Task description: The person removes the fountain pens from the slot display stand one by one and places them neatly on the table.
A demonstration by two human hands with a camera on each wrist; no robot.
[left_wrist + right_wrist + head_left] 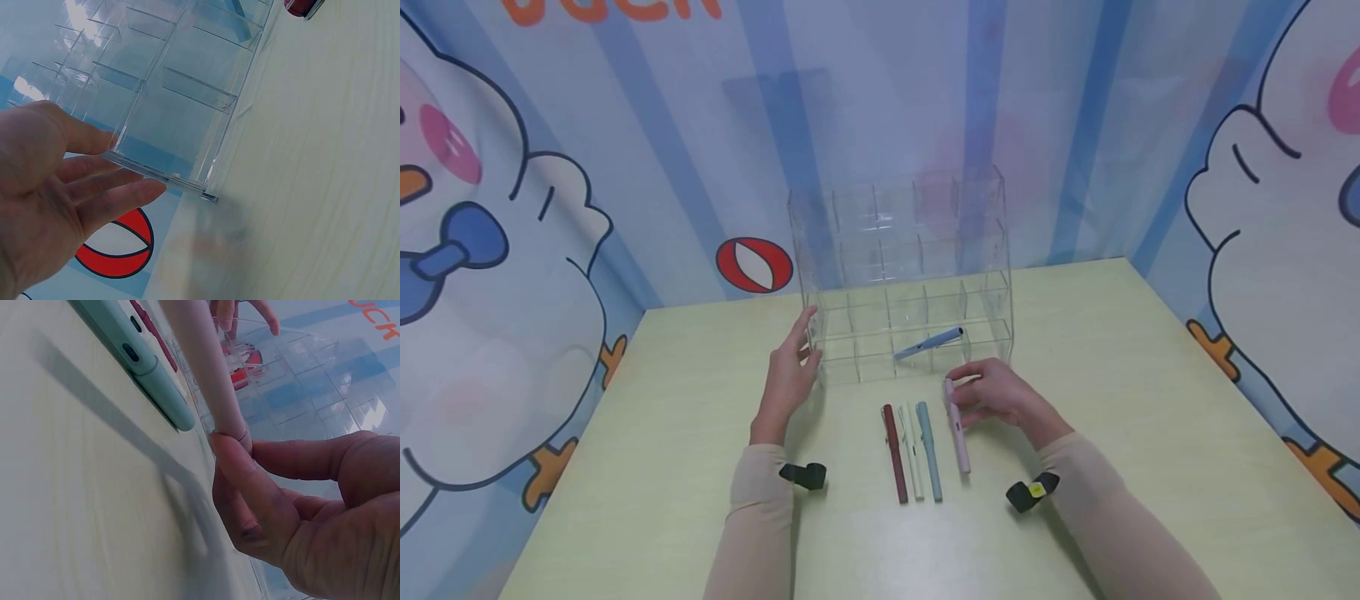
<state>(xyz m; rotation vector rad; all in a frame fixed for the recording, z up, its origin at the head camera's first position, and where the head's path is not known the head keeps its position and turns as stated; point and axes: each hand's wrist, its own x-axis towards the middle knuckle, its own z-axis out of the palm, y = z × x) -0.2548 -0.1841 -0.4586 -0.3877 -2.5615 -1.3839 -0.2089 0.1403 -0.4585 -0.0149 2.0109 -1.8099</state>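
A clear acrylic display rack (871, 333) with tiered compartments stands against the backdrop. My left hand (788, 372) holds its left side edge, thumb on one face and fingers on the other, as the left wrist view (56, 181) shows. A blue pen (928, 342) leans slantwise in the rack's front row. Between thumb and fingers, my right hand (996, 392) pinches a pale pink pen (957, 429) near its upper end; in the right wrist view the pen (209, 369) appears raised off the table. Left of it lie a light teal pen (929, 454), a whitish pen (912, 454) and a dark red pen (896, 457).
The pale wood-look table (655, 467) runs back to a cartoon-printed backdrop (895, 100) with blue stripes. Printed panels also flank both sides. A black wrist camera sits on each sleeve, one on the left (805, 476) and one on the right (1032, 492).
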